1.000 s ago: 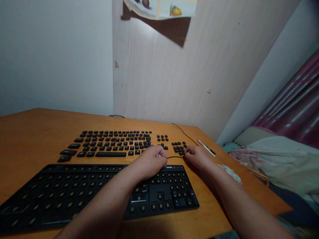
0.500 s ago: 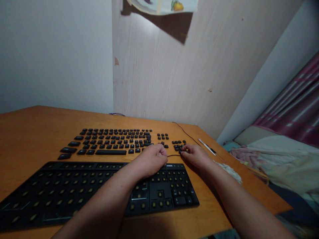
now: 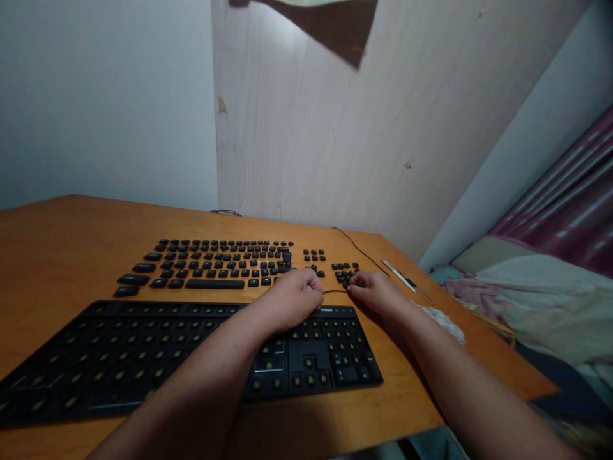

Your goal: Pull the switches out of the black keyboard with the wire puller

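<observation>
A black keyboard (image 3: 306, 353) with most of its keycaps off lies along the front of the desk, its bare key stems showing. My left hand (image 3: 299, 294) is curled closed over the keyboard's back edge; anything inside its fingers is hidden. Behind the keyboard, black keycaps (image 3: 215, 264) lie in rows, with a long space bar (image 3: 214, 284) in front. My right hand (image 3: 376, 292) pinches thumb and forefinger together at a black keycap (image 3: 347, 285) at the near end of the small right-hand cluster. A few caps sit on the keyboard's lower right corner.
A thin black cable (image 3: 357, 245) runs along the desk (image 3: 62, 255) on the right. A white stick-like tool (image 3: 398, 276) and a crumpled whitish cloth or bag (image 3: 443, 322) lie beyond my right hand. A wall stands behind; a bed (image 3: 536, 294) is at right.
The view has tilted down a little, so everything sits higher in the picture. My right fingers have shifted slightly at the keycap cluster. My left hand keeps its place, closed.
</observation>
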Demonstrator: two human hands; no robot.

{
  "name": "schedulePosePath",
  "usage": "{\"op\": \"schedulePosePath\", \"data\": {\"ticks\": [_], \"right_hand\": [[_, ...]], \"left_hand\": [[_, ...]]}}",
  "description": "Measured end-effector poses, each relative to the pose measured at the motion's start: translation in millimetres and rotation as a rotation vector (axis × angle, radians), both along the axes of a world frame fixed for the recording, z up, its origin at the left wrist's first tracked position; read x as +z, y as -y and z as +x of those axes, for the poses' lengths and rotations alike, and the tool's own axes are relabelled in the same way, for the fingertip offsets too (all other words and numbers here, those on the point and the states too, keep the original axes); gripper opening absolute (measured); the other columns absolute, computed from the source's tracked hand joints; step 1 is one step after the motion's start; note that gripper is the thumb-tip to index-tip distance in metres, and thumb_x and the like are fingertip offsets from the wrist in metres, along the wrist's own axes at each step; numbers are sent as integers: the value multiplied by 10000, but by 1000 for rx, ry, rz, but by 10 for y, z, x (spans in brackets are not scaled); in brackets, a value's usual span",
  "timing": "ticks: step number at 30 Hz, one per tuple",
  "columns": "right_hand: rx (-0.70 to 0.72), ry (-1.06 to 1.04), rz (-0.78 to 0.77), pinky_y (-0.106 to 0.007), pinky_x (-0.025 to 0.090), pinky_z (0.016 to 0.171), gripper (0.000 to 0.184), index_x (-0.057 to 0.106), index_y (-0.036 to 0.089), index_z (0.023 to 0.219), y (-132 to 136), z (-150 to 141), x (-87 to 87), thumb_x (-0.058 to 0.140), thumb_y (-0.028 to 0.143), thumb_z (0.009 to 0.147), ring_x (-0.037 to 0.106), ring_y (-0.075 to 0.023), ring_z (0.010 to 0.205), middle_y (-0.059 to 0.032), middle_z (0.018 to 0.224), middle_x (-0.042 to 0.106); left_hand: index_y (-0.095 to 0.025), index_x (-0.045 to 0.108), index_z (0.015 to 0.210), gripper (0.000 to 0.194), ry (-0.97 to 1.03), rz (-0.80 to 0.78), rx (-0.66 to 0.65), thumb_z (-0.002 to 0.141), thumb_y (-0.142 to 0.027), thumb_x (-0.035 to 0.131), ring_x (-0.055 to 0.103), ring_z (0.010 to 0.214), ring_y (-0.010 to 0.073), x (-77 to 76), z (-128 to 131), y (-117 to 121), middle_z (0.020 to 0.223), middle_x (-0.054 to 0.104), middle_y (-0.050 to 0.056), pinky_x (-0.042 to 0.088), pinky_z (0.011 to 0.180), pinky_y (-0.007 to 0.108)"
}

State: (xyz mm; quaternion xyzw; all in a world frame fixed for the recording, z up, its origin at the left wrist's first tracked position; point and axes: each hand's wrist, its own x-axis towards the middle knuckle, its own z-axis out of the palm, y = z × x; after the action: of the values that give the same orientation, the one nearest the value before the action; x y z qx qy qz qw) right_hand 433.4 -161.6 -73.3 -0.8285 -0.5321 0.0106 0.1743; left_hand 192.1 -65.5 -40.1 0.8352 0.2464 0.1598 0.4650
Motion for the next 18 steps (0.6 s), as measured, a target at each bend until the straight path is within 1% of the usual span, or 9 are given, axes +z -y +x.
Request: {"op": "schedulePosePath", "data": {"ticks": [7,14,18], "right_hand": [[-2,-10,33,-245,292,527,147,693,216,825,19,-11,21,598,315,773,529,-153,618,-12,687,646],[40,-15,66,-237,327,562,176,700,230,888,11,-46,16,576,298,783,553,-153,657,0,725,665],[36,-11,78,-240,318,554,198,699,227,910,4,-37,-16,577,323,787,543,-153,643,0,716,657]], "left_hand": [[-187,587,779,126,3,13,-7,682,-215,512,510,642,143,0,-1,-4,726,627,21,312,543,255],[-187,588,772,133,-7,43,-6,678,-216,498,508,631,137,24,1,-2,703,616,9,305,538,248],[-188,586,776,139,-4,41,-8,682,-215,488,508,636,137,21,2,-2,713,618,11,312,544,248]]}}
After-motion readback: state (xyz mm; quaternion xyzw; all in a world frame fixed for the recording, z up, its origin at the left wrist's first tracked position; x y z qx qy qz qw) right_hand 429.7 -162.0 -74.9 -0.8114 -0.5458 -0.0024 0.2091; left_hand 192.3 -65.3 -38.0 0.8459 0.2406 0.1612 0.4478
